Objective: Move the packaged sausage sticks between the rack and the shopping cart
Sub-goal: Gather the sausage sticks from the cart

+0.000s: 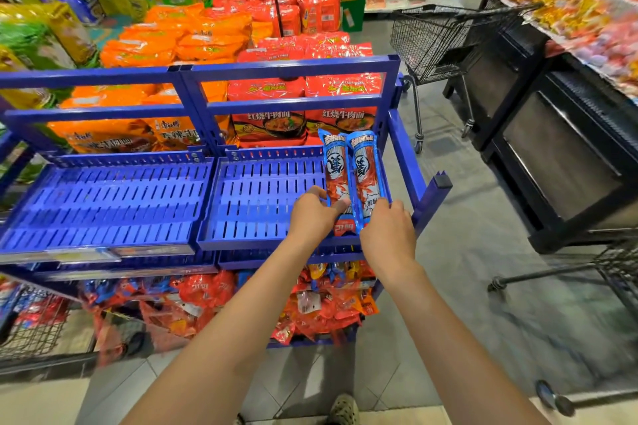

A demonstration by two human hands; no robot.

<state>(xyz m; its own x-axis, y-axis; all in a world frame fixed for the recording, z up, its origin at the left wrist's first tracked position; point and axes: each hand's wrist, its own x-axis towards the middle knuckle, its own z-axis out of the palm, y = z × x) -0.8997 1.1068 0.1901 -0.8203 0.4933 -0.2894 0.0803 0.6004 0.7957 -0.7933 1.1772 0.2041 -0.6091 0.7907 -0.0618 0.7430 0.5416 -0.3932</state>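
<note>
Two long blue-and-red packs of sausage sticks lie side by side at the right end of the blue slotted rack shelf (259,197). My left hand (312,214) grips the near end of the left pack (335,169), thumb on top. At the near end of the right pack (364,169), my right hand (388,235) has its fingers curled over the pack. A black wire shopping cart (431,41) stands empty behind the rack to the right. Part of another cart (614,269) shows at the right edge.
Orange and red noodle bags (269,107) are stacked behind the rack. A lower tier holds several red snack packs (321,307). A black display counter (559,148) with heaped sweets stands to the right. Grey tiled floor (459,286) lies between rack and counter.
</note>
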